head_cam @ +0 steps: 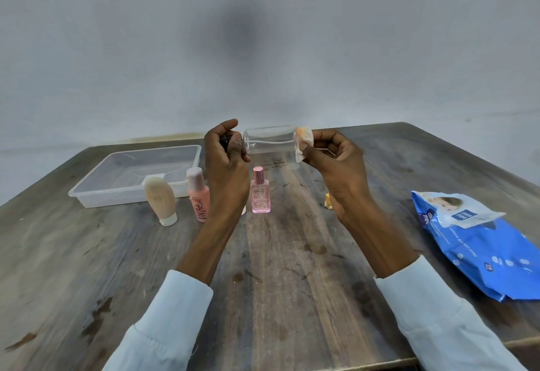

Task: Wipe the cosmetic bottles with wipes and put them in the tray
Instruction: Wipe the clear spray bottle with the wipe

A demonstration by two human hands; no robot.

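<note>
My left hand [226, 154] grips the dark cap end of a clear plastic bottle [268, 141], held sideways in the air above the table. My right hand [330, 154] pinches a folded white wipe [304, 144] stained orange, pressed against the bottle's base. A clear plastic tray [93, 192] sits at the left rear of the table. In front of it stand a beige tube [160, 198] on its white cap and a pink bottle [198, 195]. A pink square perfume bottle [260, 192] stands between my forearms.
A blue pack of wet wipes [482, 239] lies open at the right on the wooden table [292, 268]. A small golden object [328, 201] shows partly behind my right wrist. A grey wall rises behind the table.
</note>
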